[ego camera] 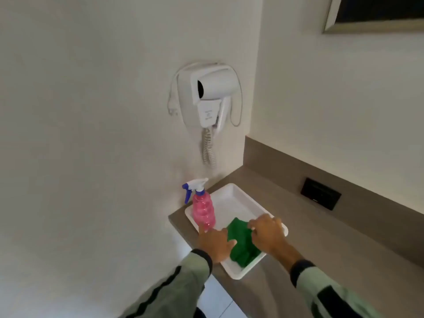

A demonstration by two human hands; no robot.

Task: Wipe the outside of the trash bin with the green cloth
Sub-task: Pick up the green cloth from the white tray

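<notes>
Green cloth (242, 245) is lying crumpled in the near end of a white tray (231, 198) on the grey counter (284, 187), its long axis running from the tray's near corner up and away toward the tray's middle, far tip pointing at the wall w/ the hair dryer (207, 95). Both hands are sitting on it: left hand (215, 243) is pressing the cloth's left edge w/ fingers spread and loose, not gripping; right hand (268, 234) is covering the right side, fingers curled down onto the fabric, but can't tell if they're actually pinching it. Cloth's edges under both palms are hidden. Pink spray bottle (203, 211) is standing upright at the tray's left rim, just beyond the left fingertips. Trash bin isn't in shot.
</notes>
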